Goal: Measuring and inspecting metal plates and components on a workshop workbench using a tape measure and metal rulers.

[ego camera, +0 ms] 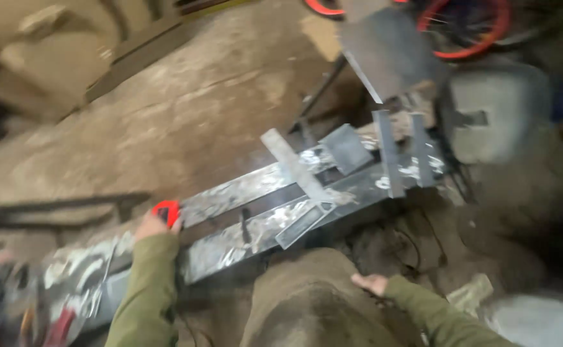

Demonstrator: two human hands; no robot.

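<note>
My left hand [149, 225] grips a small red tape measure [167, 211] at the near edge of a long shiny metal plate [249, 186]. That plate lies beside a second long plate [333, 205] on the floor. A metal try square [297, 172] lies across both plates. Several short flat metal strips [389, 154] and a small square plate [345, 148] rest on the plates' far end. My right hand [371, 283] rests open on my knee [307, 295], away from the metal. Both sleeves are olive green.
Dusty concrete floor [185, 109] stretches up and left. A red-rimmed bicycle wheel [468, 29] and a leaning grey metal sheet [384, 48] stand at the top right, a grey block [500, 109] beside them. A dark bar [50, 209] lies left; red tools [37, 315] clutter the bottom left.
</note>
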